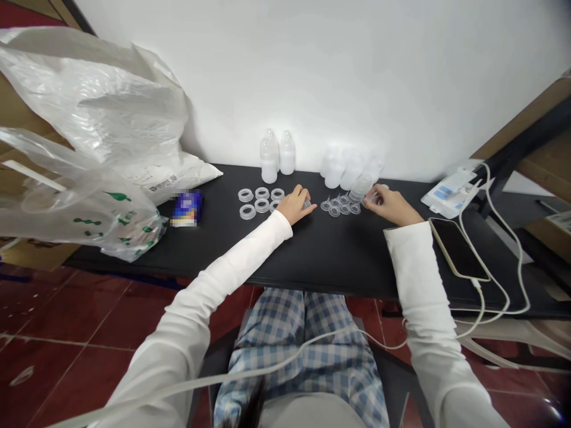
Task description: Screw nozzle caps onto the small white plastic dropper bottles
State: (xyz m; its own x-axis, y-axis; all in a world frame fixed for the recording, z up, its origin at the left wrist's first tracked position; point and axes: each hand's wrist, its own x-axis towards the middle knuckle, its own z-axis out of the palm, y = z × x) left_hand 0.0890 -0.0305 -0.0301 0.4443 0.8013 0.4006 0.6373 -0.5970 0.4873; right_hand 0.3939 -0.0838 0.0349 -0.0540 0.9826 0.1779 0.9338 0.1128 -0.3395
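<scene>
Sitting at the long black tabletop [321, 255], the person has both hands out in front of a pair of milky-white plastic baby bottles [277, 156] standing upright by the wall; that pair is my ref point for everything else.

The left hand [294, 205] is just in front of the pair and a bit to the right, fingers curled shut round a small clear plastic piece [307, 204] that's too tiny to ID. Flat translucent plastic screw rings [261, 202] lie straight in front of the pair, the nearest just beside that hand.

The right hand [390, 205] is well right of the pair, fingertips pinched on a clear dome-shaped plastic piece [369, 199]. Small clear flanged teats [341, 205] sit front-right of the pair, between the two hands. More frosted translucent bottles [348, 167] stand right of the pair along the wall, one of them tipped over.

Handling, imo: both held bits look v. light, smooth and prob. slippery. If soft like the teats, they'd squash under a hard squeeze. Best taken w/ a light fingertip pinch at the rim or flange, not the thin dome.

Elsewhere there's a dark-screened smartphone [457, 246] far right of the pair, w/ a white cable [513, 255]. A small blue packet [187, 208] lies front-left, and crinkly clear plastic bags [89, 119] are far left.
</scene>
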